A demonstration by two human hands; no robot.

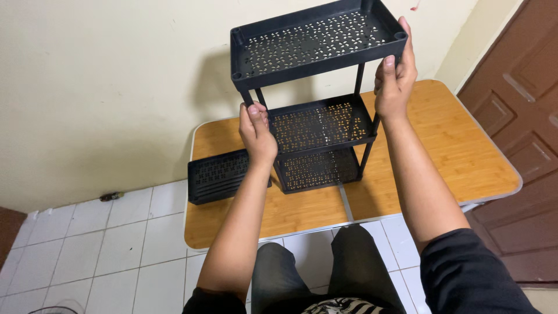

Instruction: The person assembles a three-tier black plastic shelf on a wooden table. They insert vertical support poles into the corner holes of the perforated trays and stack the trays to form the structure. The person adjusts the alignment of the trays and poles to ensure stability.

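A black plastic rack with three perforated shelves joined by thin posts stands on the wooden table [453, 145]. My right hand [395, 75] grips the right rim of the top shelf [314, 40], which sits tilted above the others. My left hand [257, 131] is closed around the front left post just below that top shelf, beside the middle shelf [322, 123]. The bottom shelf [317, 170] rests on the tabletop.
A separate black perforated shelf [218, 174] lies flat at the table's left edge, partly overhanging it. A cream wall is right behind the table, a brown door [523, 104] to the right, white floor tiles [104, 250] to the left. My knees are under the table's front edge.
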